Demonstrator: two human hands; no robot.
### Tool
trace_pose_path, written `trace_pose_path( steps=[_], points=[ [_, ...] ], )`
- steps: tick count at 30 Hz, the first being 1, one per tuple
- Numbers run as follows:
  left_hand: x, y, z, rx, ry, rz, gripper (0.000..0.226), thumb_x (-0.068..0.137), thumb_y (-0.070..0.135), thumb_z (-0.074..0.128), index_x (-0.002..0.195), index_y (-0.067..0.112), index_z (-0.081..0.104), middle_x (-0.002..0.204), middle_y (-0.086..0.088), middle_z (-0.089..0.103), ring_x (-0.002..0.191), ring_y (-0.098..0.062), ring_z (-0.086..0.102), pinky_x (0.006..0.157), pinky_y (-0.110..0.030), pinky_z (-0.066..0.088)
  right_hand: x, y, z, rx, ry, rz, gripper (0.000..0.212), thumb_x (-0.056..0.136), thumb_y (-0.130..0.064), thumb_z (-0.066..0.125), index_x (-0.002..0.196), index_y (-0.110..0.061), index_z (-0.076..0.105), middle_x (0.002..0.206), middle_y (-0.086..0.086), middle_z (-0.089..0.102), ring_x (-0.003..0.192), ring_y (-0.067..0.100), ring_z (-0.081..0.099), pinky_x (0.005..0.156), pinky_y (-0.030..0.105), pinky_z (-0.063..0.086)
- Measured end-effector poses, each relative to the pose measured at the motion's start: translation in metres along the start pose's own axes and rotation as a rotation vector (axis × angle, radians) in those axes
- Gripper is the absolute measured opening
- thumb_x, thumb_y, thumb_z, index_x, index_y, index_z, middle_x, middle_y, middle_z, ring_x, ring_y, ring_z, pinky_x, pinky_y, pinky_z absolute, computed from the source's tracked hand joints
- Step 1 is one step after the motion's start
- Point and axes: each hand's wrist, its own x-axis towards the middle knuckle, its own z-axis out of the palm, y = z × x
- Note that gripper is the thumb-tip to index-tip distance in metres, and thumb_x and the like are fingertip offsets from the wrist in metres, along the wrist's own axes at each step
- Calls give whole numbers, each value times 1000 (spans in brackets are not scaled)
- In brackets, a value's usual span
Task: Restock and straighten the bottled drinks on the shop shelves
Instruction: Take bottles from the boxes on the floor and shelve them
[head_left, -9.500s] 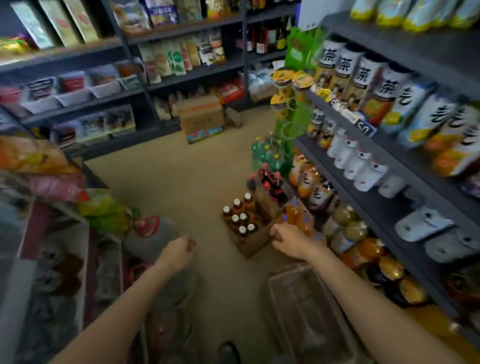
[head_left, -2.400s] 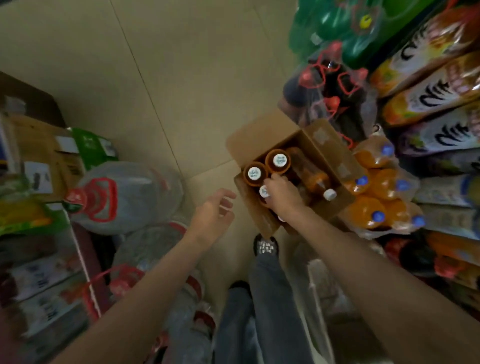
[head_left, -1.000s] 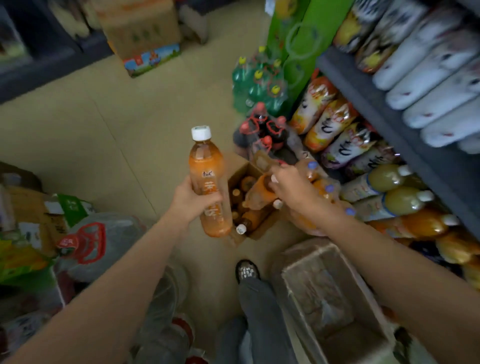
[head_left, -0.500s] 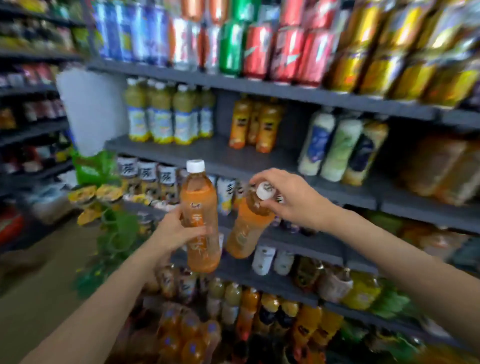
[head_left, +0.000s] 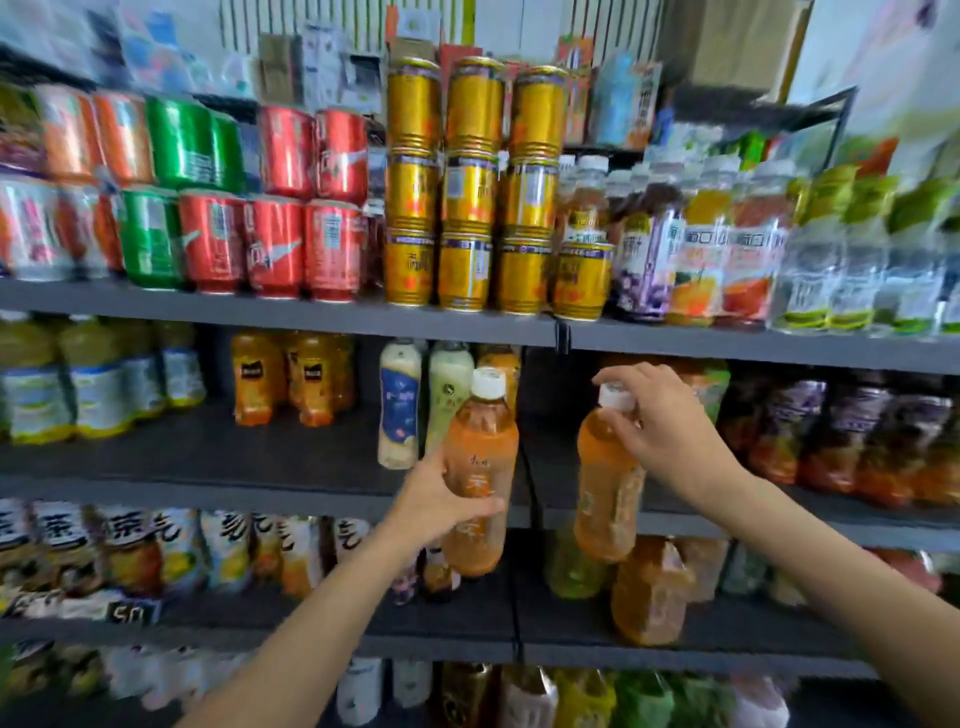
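We now face the drinks shelving square on, where half a second ago we were still swinging up towards it from the carton on the floor. The second shelf has come level with our hands; a bare stretch of its board lies open between the orange juice bottles and the pale milk-tea bottles. Our two orange tea bottles have risen with us. The left bottle stands upright before that shelf, our left hand wrapped round its lower body, fingers closed on the label. The right bottle hangs a little tilted, our right hand pinching it at the white cap, fingers curled over the top. Neither bottle is on a shelf yet. We judge the fetching done and the placing about to begin, probably into that second-shelf row.
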Motion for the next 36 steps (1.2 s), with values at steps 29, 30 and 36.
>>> trace_pose_path(
  steps=[29, 30, 36],
  points=[
    [110, 5, 90, -3, 144, -109, 52, 68, 18, 81, 110, 28, 52, 100, 13, 62, 93, -3, 58, 73, -17, 45, 45, 117, 180, 356, -99, 584, 61, 76, -46, 70, 110, -7, 39, 117, 12, 56, 115, 34, 46, 84, 42, 45],
    [111, 6, 88, 14, 128, -116, 51, 69, 19, 80, 108, 29, 51, 98, 15, 61, 91, -1, 56, 71, -15, 43, 51, 118, 183, 339, -126, 579, 61, 77, -47, 68, 111, -7, 38, 118, 12, 56, 114, 34, 49, 82, 41, 46],
    [118, 8, 83, 90, 54, -165, 48, 73, 20, 77, 106, 34, 45, 97, 17, 58, 94, -3, 55, 79, -21, 42, 72, 118, 204, 289, -179, 626, 72, 87, -38, 61, 136, -2, 23, 136, 16, 41, 113, 39, 53, 83, 43, 48]
  ],
)
